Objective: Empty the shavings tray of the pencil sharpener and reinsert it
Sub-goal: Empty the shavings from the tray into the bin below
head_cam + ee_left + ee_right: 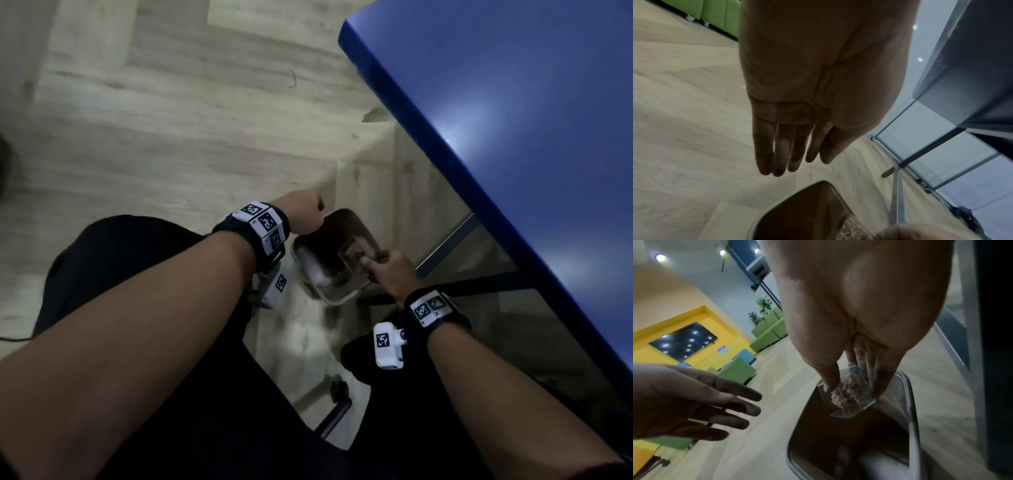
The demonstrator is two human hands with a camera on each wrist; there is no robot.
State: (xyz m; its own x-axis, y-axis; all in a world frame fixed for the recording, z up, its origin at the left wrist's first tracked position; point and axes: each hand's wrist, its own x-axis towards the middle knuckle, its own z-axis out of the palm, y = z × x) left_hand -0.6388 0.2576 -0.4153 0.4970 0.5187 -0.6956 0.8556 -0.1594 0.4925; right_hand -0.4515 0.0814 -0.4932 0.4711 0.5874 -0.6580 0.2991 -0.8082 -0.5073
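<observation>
My right hand (380, 262) pinches the clear shavings tray (354, 255) between thumb and fingers and holds it tilted over the open bin (337, 299). In the right wrist view, tan shavings (849, 394) lie heaped inside the tray (855, 410), right above the bin's dark mouth. My left hand (310, 214) hovers beside the bin's far left rim with its fingers (777, 154) straight and nothing in it; the right wrist view shows it (725, 410) spread open. The pencil sharpener body is not in view.
The bin (909, 394) stands on the pale wood floor (171, 120), between my knees and the blue table (513, 120). The table's metal legs (897, 194) run close on the right. Green seats (768, 331) stand far off.
</observation>
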